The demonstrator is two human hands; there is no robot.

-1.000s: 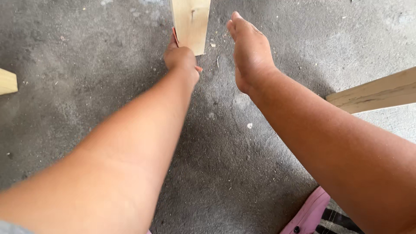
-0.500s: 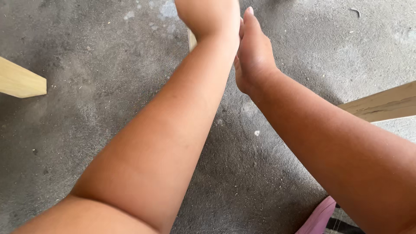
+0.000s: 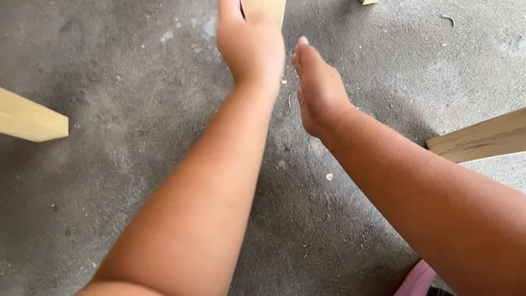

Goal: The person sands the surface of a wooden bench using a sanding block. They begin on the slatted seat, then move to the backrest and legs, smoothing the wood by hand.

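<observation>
Head view | left hand [image 3: 249, 46] at 12 o'clock, over the plank [image 3: 266, 10], grip not discernible | right hand [image 3: 319, 87] at 1 o'clock, open, flat, touching nothing | plank on concrete floor [image 3: 137, 109], not lifted | boards at 9 [image 3: 30, 118] and 3 o'clock [image 3: 482, 140].

pale raw wood plank [image 3: 268, 8], matt and smooth; rough, gritty grey concrete floor [image 3: 137, 82].
</observation>
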